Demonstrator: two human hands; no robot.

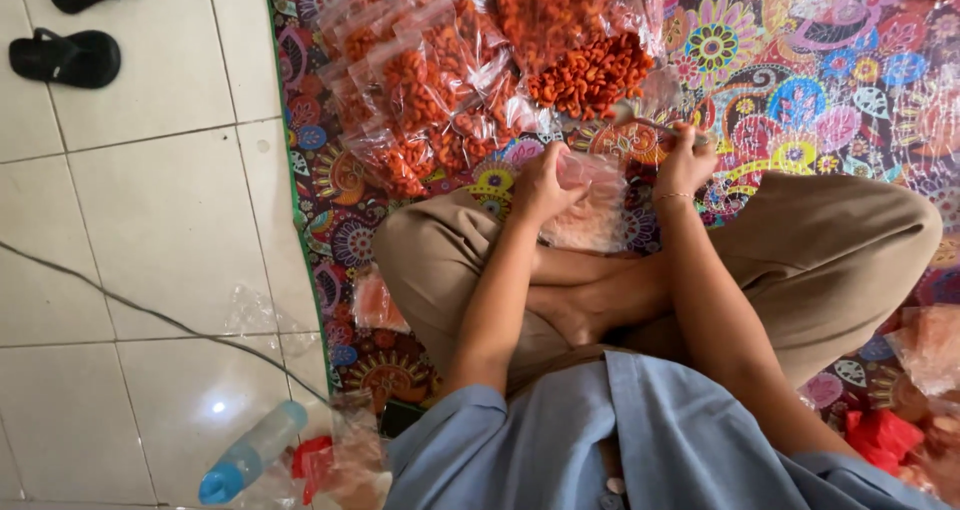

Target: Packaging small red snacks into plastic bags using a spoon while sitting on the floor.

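Both hands point(545, 185) point(685, 165) grip one small clear bag point(595, 210) between them.

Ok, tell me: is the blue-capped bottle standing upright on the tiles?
No, the bottle lies on its side on the white tiled floor, blue cap toward the lower left.

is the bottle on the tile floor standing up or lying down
Lying down: the clear bottle with a blue cap rests on its side on the white tiles, cap toward the lower left.

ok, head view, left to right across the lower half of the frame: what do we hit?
Clear plastic bottle with blue cap → small clear bag of orange snacks on the patterned mat → left hand → right hand → red plastic packet.
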